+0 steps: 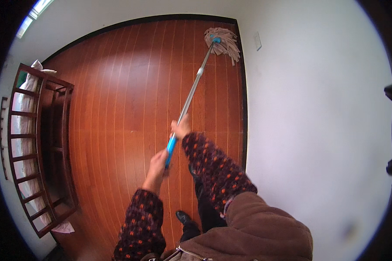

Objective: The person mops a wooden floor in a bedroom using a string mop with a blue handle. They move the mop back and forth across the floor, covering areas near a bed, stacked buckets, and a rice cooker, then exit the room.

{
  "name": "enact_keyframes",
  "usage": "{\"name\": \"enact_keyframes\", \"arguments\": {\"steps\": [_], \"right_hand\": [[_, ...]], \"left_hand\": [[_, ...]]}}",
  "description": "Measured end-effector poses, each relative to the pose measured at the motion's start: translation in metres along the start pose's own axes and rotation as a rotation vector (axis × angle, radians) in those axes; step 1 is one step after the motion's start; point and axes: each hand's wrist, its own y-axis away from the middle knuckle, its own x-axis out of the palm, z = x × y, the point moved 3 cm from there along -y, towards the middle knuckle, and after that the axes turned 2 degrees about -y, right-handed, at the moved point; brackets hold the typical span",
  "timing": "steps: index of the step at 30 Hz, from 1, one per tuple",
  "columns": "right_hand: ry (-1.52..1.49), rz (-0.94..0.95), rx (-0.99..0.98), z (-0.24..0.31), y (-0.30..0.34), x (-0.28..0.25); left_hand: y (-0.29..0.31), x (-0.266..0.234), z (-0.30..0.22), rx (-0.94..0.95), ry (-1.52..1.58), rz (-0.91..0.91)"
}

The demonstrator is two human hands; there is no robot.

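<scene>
A mop (pixel 188 99) with a silver pole and blue grip slants away from me across the floor. Its beige strand head (pixel 224 38) lies spread in the far right corner, close to the dark skirting. Round the blue grip near the pole's lower end, my left hand (pixel 158 161) is closed. Higher up, my right hand (pixel 181 127) is wrapped round the silver pole just above the grip. Some fingers of both hands are hidden or slightly blurred.
Reddish-brown plank flooring (pixel 130 95) runs between the walls. Along the left side stands a dark wooden slatted bench (pixel 39 150) with pale cloth on it. A white wall (pixel 300 108) with a small switch plate (pixel 258 41) rises on the right. My dark shoe (pixel 184 216) shows below.
</scene>
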Motion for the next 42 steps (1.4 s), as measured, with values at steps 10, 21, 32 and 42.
{"name": "enact_keyframes", "arguments": {"steps": [10,21,32,42], "right_hand": [[0.19,0.443,0.391,-0.136,0.349,0.053],[0.324,0.117,0.093,-0.038,0.114,-0.015],[0.683,0.742,-0.002,-0.257,0.363,0.048],[1.737,1.229,-0.816,-0.308,0.554,0.104]], "left_hand": [[0.33,-0.07,0.165,-0.307,0.104,-0.365],[0.117,0.028,0.119,0.248,0.068,-0.263],[0.435,-0.071,0.416,0.131,0.392,-0.531],[0.672,-0.074,0.536,0.436,0.595,-1.17]]}}
